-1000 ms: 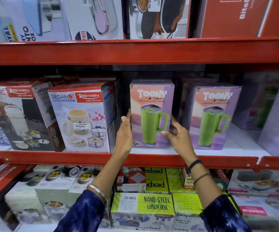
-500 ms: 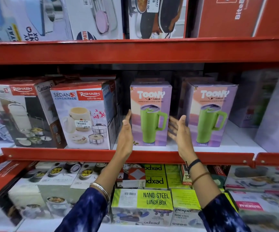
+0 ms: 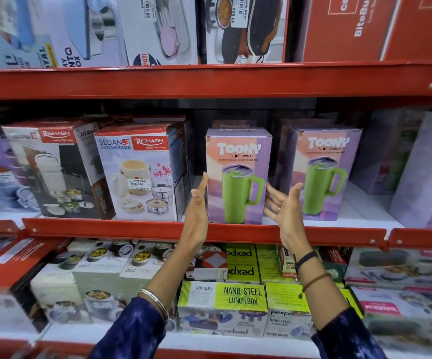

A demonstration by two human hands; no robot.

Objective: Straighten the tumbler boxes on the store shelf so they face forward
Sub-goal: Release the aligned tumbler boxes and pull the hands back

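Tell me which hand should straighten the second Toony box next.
Right, probably. The right hand is open in the gap between the two Toony boxes, beside the right box, which looks slightly turned. The left hand, also open, is on the far side of the left box, which blocks its way.

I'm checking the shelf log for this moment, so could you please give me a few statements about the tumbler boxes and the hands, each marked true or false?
1. Both hands are open and hold nothing. True: the left hand and right hand flank the left Toony box with fingers spread.
2. Two Toony boxes show green tumblers. True: the right Toony box matches the left one.
3. The Sedan-3 lunch pack box stands right of both Toony boxes. False: it stands left of them.
4. The Nano Steel lunch box shares the Toony shelf. False: it sits one shelf lower.
5. The shelf rails are blue. False: they are red.
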